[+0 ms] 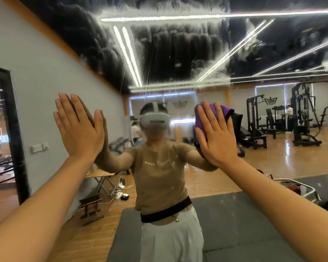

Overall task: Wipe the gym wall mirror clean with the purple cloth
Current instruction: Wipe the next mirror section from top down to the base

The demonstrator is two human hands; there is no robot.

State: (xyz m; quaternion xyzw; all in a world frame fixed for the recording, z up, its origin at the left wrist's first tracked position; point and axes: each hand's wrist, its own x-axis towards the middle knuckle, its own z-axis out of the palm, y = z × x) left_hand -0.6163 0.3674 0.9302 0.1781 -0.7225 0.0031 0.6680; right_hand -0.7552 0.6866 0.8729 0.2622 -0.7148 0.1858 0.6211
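The gym wall mirror (pixel 178 53) fills almost the whole view, with white streaks and smears across its upper part. My right hand (pixel 214 135) lies flat with straight fingers and presses the purple cloth (pixel 222 111) against the glass at head height; the cloth shows above and left of the fingers. My left hand (pixel 78 127) is flat against the mirror too, fingers straight and together, holding nothing. Both arms reach forward from the bottom corners. The reflection of a person in a headset stands between my hands.
The reflection shows a grey floor mat (pixel 235 224), a wooden floor, weight machines (pixel 303 118) at the right and a folding table (pixel 100 176) with cables at the left. A dark door frame (pixel 13 129) stands on the grey wall at far left.
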